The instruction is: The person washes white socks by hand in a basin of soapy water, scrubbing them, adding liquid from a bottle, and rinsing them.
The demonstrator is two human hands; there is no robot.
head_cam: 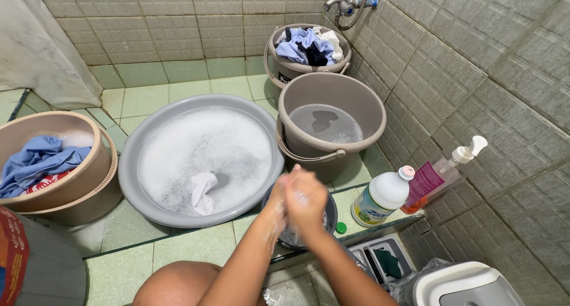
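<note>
Soapy hands pressed together over a small dark round bowl.

The left hand (284, 200) and right hand (309, 202) are clasped against each other, wet with suds; whether anything is pinched between them cannot be told. The small dark round bowl (328, 218) sits directly beneath them on the green tiled floor, just beside the wide grey plastic basin (133, 163) of foamy water, where a white cloth (202, 191) lies to the left of the hands.
</note>
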